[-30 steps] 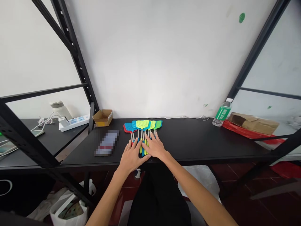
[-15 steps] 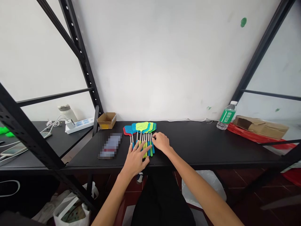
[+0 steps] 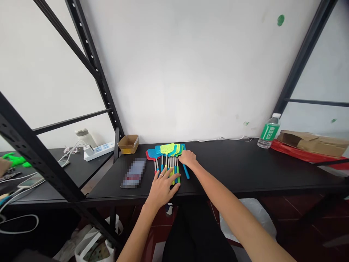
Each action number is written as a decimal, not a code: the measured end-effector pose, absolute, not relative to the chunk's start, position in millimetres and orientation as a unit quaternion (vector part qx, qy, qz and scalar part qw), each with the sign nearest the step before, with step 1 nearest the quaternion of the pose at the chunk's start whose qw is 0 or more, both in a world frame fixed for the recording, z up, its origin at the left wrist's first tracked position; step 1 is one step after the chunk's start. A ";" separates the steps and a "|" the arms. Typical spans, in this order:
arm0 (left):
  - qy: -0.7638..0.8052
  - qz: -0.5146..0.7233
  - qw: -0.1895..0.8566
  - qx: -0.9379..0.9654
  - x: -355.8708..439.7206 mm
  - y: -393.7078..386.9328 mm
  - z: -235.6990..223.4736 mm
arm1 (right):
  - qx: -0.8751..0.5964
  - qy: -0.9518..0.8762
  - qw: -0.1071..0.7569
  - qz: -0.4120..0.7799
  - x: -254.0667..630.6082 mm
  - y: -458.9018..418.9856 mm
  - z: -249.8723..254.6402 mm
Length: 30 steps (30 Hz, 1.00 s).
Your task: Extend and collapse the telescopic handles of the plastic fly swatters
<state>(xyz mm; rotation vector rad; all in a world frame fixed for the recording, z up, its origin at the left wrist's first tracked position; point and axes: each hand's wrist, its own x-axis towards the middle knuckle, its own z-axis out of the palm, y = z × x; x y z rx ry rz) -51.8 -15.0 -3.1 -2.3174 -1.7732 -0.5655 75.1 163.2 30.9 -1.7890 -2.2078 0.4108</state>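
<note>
Mostly, the swatters [image 3: 167, 148] are lying in line

We are resting our left hand [image 3: 163, 185] open over handles [image 3: 178, 177] near the table's [image 3: 231, 171] front edge, heads [image 3: 154, 154] overlapping farther back; our right hand [image 3: 188, 158] is gripping a blue-handled swatter [image 3: 186, 172], apparently the piece left unaligned.

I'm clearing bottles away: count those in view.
2: the clear bottle by the cardboard at right; the white bottle behind the power strip at left. Others may be hidden.
</note>
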 end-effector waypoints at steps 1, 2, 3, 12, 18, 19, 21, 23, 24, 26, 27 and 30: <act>-0.595 -0.187 0.081 -0.778 -52.9 -13.5 -1.8 | -0.615 -0.763 0.133 0.149 77.2 165.7 29.9; -0.595 -0.183 0.075 -0.779 -54.9 -11.5 -0.4 | -0.615 -0.762 0.131 0.158 80.7 168.5 28.7; -0.595 -0.178 0.070 -0.781 -57.8 -9.1 1.0 | -0.613 -0.761 0.130 0.167 85.7 171.4 27.3; -0.603 -0.183 0.073 -0.773 -50.6 21.7 20.2 | -0.488 -0.572 0.390 0.531 177.8 187.2 4.5; -0.595 -0.254 0.066 -0.760 30.4 80.7 23.3 | -0.408 -0.508 0.510 0.562 208.5 197.4 -3.1; -0.602 -0.256 0.077 -0.752 40.3 92.6 20.9 | -0.378 -0.471 0.541 0.586 210.9 202.2 -4.9; -0.612 -0.257 0.086 -0.743 53.5 113.8 14.5 | -0.321 -0.425 0.576 0.620 215.8 213.2 -8.7; -0.610 -0.251 0.088 -0.747 59.2 128.2 7.6 | -0.288 -0.417 0.583 0.635 221.0 223.2 -12.0; -0.612 -0.247 0.084 -0.747 60.2 132.4 4.4 | -0.283 -0.418 0.583 0.637 223.2 227.1 -13.1; -0.620 -0.245 0.076 -0.742 60.0 135.3 -0.3 | -0.289 -0.422 0.585 0.629 226.0 231.9 -14.8; -0.623 -0.247 0.074 -0.738 59.5 134.8 -1.8 | -0.299 -0.424 0.589 0.620 226.7 233.0 -15.5; -0.622 -0.263 0.074 -0.734 57.5 130.3 -2.6 | -0.326 -0.442 0.606 0.575 227.4 232.4 -18.8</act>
